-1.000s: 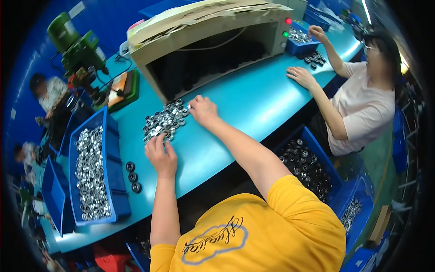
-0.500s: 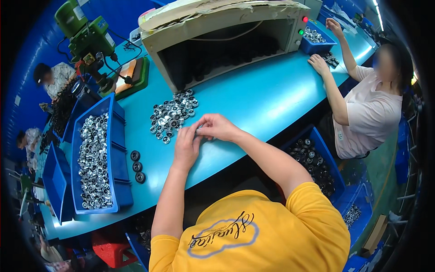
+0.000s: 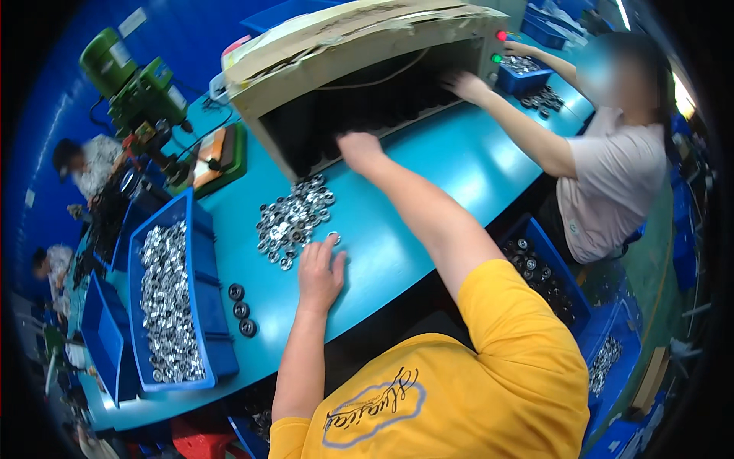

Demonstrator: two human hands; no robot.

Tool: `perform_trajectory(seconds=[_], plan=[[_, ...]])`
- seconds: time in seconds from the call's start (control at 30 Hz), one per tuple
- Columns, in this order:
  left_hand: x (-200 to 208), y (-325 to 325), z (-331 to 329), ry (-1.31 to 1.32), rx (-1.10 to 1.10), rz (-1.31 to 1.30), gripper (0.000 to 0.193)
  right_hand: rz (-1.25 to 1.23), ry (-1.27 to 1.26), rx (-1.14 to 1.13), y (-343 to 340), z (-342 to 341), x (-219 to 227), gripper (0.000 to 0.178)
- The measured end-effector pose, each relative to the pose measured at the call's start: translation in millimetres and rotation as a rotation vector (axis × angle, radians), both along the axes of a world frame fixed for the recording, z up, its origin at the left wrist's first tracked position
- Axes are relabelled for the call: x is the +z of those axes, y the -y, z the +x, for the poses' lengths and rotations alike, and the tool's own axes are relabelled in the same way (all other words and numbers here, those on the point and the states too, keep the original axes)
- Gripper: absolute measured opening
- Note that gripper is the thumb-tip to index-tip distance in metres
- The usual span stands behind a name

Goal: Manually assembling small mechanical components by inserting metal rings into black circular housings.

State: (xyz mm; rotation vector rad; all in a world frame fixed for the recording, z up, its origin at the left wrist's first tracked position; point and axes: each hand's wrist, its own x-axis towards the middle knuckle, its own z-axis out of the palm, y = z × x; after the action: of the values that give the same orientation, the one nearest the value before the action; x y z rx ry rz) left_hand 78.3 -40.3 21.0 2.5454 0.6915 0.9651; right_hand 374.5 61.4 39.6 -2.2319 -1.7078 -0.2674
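Observation:
My left hand (image 3: 319,274) lies on the turquoise table with its fingers stretched forward and the thumb apart. Right at its fingertips is one small silver-and-black round part (image 3: 334,238). Just beyond them spreads a loose pile of similar round parts (image 3: 294,218). My right hand (image 3: 359,151) reaches to the front of a cream box-shaped machine (image 3: 279,84) with a dark opening. Its fingers are curled, dark and smeared at the opening's edge, so what they hold, if anything, is hidden.
A blue bin (image 3: 200,291) full of silver parts stands left, with three black wheels (image 3: 241,310) beside it. Behind is a green press machine (image 3: 141,96). On the right a co-worker's hand (image 3: 468,88) reaches to the same opening. A bin of black wheels (image 3: 577,294) stands below the table edge.
My hands have parted from working together over the table. The right went forward to the machine's opening; the left settled by the pile. The co-worker's hand also moved to the opening.

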Motion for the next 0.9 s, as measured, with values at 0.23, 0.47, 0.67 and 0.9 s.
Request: perform_trajectory(seconds=[0.23,0.47,0.67,0.9], plan=[[0,0,0,0.111,-0.014,0.014,0.024,0.253,-0.207,0.084,26,-5,0,0.009],[-12,-7,-12,0.422,0.071,-0.325,0.026,0.140,-1.113,0.426,110,-101,-4,0.020],[-6,-8,-25,0.457,0.064,-0.305,0.021,-0.003,-1.658,0.409,152,-159,6,0.015],[-7,-6,-40,0.571,-0.065,-0.981,0.011,-0.009,-1.681,0.501,154,-155,-11,0.015]])
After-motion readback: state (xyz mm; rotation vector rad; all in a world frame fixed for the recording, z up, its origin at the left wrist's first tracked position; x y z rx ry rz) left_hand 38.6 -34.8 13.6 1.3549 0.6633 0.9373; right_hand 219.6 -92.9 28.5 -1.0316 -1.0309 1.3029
